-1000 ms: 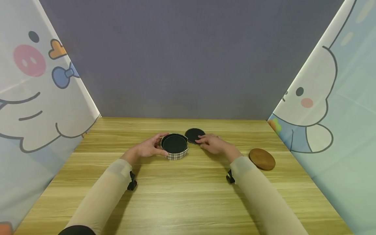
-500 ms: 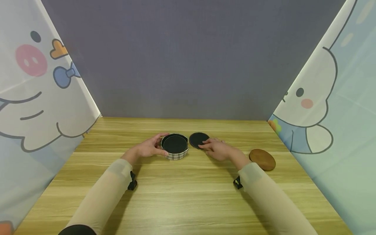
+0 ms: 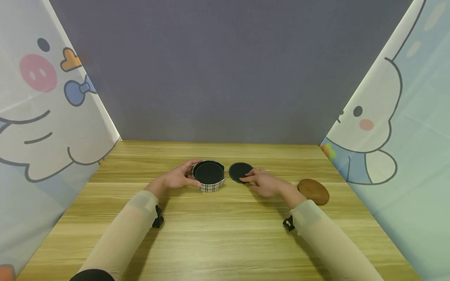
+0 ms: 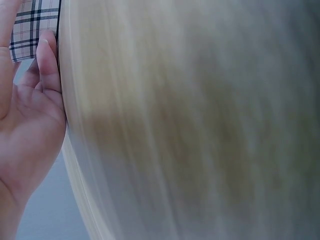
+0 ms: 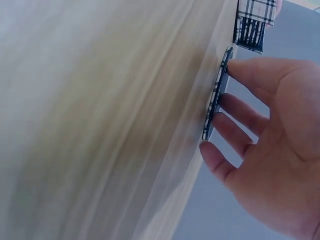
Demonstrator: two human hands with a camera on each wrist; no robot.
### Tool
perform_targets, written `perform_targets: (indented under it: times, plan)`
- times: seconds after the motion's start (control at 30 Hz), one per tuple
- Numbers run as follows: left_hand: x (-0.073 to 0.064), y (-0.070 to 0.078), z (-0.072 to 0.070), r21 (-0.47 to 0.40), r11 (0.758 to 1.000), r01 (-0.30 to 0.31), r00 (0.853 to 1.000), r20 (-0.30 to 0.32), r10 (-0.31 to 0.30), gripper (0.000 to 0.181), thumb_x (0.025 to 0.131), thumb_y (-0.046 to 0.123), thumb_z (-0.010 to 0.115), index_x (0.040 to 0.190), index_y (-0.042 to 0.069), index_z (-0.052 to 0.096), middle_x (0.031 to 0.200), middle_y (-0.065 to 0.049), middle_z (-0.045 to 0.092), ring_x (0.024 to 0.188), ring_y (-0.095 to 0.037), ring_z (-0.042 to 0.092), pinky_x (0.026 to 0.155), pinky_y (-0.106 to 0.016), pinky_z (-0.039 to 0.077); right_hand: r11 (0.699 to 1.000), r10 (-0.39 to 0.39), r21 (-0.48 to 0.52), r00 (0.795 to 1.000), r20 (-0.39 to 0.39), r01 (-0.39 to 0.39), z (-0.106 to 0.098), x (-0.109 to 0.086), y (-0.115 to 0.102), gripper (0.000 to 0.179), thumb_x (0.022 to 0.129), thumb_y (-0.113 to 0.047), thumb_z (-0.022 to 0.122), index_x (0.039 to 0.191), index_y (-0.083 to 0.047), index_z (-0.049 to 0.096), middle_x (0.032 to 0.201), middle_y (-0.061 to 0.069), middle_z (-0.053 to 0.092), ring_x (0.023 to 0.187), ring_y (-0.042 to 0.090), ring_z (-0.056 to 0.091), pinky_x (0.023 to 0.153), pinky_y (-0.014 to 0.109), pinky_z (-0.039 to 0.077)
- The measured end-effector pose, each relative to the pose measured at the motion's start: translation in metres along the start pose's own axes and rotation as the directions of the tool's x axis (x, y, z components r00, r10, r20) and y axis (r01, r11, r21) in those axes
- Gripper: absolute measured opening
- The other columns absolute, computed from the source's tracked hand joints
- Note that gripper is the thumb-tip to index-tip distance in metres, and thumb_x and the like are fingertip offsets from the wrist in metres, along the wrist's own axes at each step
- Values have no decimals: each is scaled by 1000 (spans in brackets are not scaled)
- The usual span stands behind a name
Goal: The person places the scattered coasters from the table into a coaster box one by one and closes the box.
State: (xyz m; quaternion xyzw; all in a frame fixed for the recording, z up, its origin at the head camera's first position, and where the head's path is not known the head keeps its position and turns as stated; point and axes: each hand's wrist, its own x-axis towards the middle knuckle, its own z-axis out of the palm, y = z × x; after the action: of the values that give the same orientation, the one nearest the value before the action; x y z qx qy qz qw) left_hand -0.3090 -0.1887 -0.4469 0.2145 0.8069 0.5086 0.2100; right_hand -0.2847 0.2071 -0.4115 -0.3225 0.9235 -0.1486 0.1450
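Observation:
A round coaster holder (image 3: 211, 187) with a plaid outer wall stands on the table in the head view, a black coaster (image 3: 209, 173) visible inside it. My left hand (image 3: 178, 176) grips the holder from the left, thumb at the front and fingers behind; its plaid wall (image 4: 34, 25) also shows in the left wrist view. Just right of the holder, another round black coaster (image 3: 239, 171) lies flat. My right hand (image 3: 265, 183) rests fingertips on its right part. In the right wrist view, this coaster's plaid edge (image 5: 216, 97) lies on the tabletop under loosely bent fingers (image 5: 245, 112).
A brown round wooden disc (image 3: 313, 191) lies to the right, near my right forearm. A grey panel (image 3: 221, 70) rises behind the wooden table (image 3: 218, 234). Cartoon-printed sheets (image 3: 379, 117) flank both sides.
The loose black coaster has slid right and toward me, under the fingers of my right hand, widening its gap from the holder. My left hand and the holder have stayed put.

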Motion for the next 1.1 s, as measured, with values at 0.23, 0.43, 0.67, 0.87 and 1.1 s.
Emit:
perform_targets:
  times: [0.23,0.43,0.67,0.87,1.1]
  plan:
    - [-2,0,-1,-20,1000,-3,1000,5,3,105,99,18,85,177,14,14,172,-26,42,125,-30,64,99,-33,52,998,23,69,993,-115,-15,0,15,13,44,112,-25,65,155,-15,64,158,21,53,132,40,55,111,61,46]
    - [-2,-1,2,-31,999,8,1000,5,-8,105,99,18,86,177,15,16,171,-25,43,126,-31,64,100,-34,53,1000,9,21,996,-90,-7,0,30,22,46,115,-22,59,161,-21,59,178,23,32,162,53,29,126,74,27]
    - [-2,0,2,-24,1000,-8,1000,5,8,104,99,17,85,177,14,16,171,-26,43,124,-31,63,99,-34,52,998,20,68,1000,-17,-18,-3,38,22,49,116,-17,55,164,-27,54,182,16,25,166,51,22,129,76,19]
    - [-2,3,1,-10,1000,-8,1000,4,8,103,100,15,84,177,13,16,170,-26,44,123,-30,63,98,-34,51,997,58,50,998,-36,-56,-2,37,24,48,115,-26,59,163,-32,56,181,13,28,165,50,23,128,77,18]
    - [0,1,0,-8,1000,-10,1000,5,10,104,99,16,85,177,13,16,170,-26,43,120,-29,61,96,-34,51,993,89,86,996,-29,-86,-2,35,24,58,106,-45,73,160,-35,58,183,17,20,166,51,17,129,77,15]
